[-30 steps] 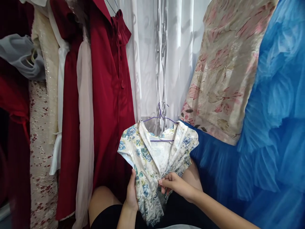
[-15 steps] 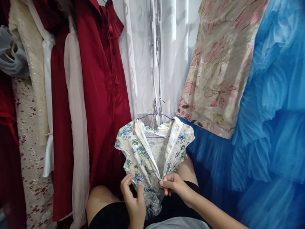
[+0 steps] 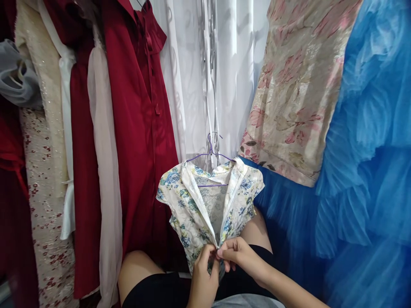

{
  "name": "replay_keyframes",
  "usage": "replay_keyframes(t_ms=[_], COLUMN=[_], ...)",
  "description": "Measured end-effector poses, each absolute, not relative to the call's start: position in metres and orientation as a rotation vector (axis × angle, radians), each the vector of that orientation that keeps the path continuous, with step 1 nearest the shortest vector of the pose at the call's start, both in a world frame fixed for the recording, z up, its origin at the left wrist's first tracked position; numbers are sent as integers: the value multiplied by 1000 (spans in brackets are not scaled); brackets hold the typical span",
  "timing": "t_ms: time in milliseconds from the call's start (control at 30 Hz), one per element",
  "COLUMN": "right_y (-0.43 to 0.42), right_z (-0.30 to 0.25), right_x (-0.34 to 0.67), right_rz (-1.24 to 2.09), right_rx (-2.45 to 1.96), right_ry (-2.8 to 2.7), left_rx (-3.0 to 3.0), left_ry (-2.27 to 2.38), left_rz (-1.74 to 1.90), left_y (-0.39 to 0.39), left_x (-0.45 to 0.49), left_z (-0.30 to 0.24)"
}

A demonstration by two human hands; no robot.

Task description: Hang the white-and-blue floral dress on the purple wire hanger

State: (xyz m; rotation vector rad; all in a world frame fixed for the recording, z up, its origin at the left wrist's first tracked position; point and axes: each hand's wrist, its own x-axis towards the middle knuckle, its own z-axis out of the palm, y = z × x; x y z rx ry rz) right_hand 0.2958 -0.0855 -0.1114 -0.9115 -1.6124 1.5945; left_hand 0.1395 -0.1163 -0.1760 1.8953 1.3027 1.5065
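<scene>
nearest, the left hand [image 3: 204, 269] and the right hand [image 3: 236, 253] meet with fingertips almost touching, both pinched on the cloth at the foot of the front opening of a cream-white, cap-sleeved fabric garment printed with blue and yellow flowers [image 3: 180, 192]. it lies between the thighs, in front of the lap. if the two hands pull unevenly, the thin-looking cloth could pucker or catch where the edges meet; a hard downward tug could slip a shoulder off the hanger.

the garment looks light and soft: the opening spreads in a deep v with folded-back pale edges, its patterned inside showing, and the waist bunches near the fingers. whether the edges carry a zip is too small to tell.

beyond its neck rises a thin purple wire hanger [image 3: 199, 156]. farther off hang a long dark-red satin dress [image 3: 131, 141], a beige dress with pink flowers [image 3: 295, 98] and a blue layered tulle skirt [image 3: 379, 171], with a white draped curtain [image 3: 191, 77] behind.
</scene>
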Motion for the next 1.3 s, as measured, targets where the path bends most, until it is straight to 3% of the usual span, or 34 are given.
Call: replay_keyframes(t_ms=[267, 633, 833, 933, 1133, 1300], right_y=[-78, 12, 23, 14, -1, 6], right_z=[-88, 59, 62, 55, 65, 67], right_x=[304, 292, 284, 284, 285, 286], right_rz=[1549, 1337, 1211, 1172, 1062, 968], right_rx=[-934, -790, -707, -690, -696, -733], right_ry=[-1604, -1263, -1281, -1385, -1558, -1581], left_rx=[1976, 2237, 2169, 2093, 2241, 2618], left_ry=[1315, 1532, 1600, 1469, 1155, 1033], left_rz=[1441, 1107, 1004, 1186, 1790, 1723], left_y=[-116, -106, -80, -66, -33, 0], left_x=[140, 141, 111, 99, 102, 118], left_z=[-179, -179, -187, -149, 9, 69])
